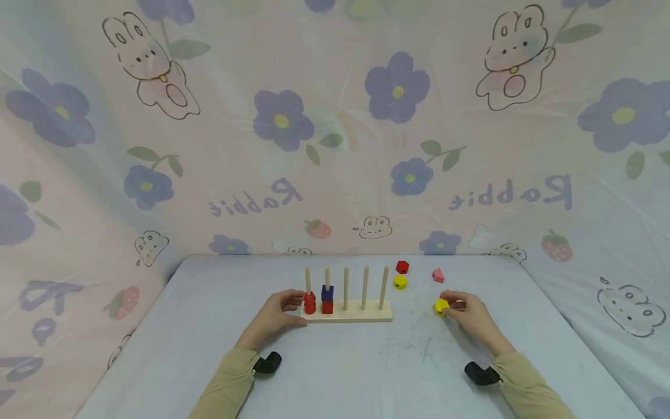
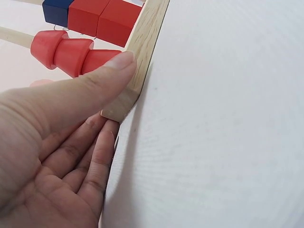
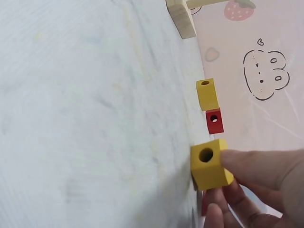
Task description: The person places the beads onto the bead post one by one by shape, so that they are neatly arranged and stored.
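Note:
A wooden peg stand (image 1: 348, 315) with several upright pegs is on the table. My left hand (image 1: 273, 315) holds its left end, the thumb (image 2: 107, 73) on the front edge and the other fingers at the end. Red flared beads (image 1: 310, 304) are stacked on the leftmost peg. On the second peg, a dark blue block (image 1: 327, 293) sits above red blocks (image 1: 327, 306). To the right of the stand, my right hand (image 1: 471, 315) pinches a yellow block (image 3: 209, 166) with a round hole, between thumb and fingers. In the head view this block is low at the tabletop.
Behind the right hand lie a red block (image 1: 402, 267), another yellow block (image 1: 400, 282) and a pink piece (image 1: 438, 275). The table (image 1: 345, 372) has a white cover. A printed curtain (image 1: 335, 151) hangs behind it.

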The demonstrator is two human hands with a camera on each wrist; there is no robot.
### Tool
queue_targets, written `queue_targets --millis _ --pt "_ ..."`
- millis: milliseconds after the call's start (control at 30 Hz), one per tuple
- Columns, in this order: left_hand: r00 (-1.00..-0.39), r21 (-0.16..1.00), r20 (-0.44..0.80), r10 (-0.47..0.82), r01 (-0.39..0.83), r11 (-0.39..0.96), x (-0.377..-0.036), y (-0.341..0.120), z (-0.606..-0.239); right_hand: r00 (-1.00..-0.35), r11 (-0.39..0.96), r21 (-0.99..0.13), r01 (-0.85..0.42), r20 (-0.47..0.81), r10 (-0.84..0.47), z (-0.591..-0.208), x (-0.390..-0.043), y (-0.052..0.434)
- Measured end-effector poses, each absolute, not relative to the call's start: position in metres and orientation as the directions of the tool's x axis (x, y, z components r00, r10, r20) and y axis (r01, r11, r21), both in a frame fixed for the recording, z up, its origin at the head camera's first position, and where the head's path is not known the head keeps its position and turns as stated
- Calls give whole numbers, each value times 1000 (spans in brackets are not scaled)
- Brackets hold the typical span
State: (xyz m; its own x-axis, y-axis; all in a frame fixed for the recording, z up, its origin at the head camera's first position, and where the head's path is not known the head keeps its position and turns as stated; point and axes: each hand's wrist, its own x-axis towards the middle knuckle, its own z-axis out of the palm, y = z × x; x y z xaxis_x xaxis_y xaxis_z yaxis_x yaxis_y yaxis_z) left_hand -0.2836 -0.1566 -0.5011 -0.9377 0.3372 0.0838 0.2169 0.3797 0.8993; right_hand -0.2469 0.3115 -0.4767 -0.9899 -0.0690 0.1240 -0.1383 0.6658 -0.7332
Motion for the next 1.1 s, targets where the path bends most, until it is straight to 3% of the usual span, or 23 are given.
queue_targets --millis 233,667,1100 --pt "-938 901 81 338 214 377 -283 -158 -500 -990 665 -734 -138 106 -89 -475 -246 311" --pt "-939 907 60 338 192 374 -283 -158 -501 -970 654 -716 -243 187 -156 -474 -251 307" --pt "-937 906 64 343 199 373 -285 -159 -503 -932 553 -753 -358 327 -157 -408 -258 267"
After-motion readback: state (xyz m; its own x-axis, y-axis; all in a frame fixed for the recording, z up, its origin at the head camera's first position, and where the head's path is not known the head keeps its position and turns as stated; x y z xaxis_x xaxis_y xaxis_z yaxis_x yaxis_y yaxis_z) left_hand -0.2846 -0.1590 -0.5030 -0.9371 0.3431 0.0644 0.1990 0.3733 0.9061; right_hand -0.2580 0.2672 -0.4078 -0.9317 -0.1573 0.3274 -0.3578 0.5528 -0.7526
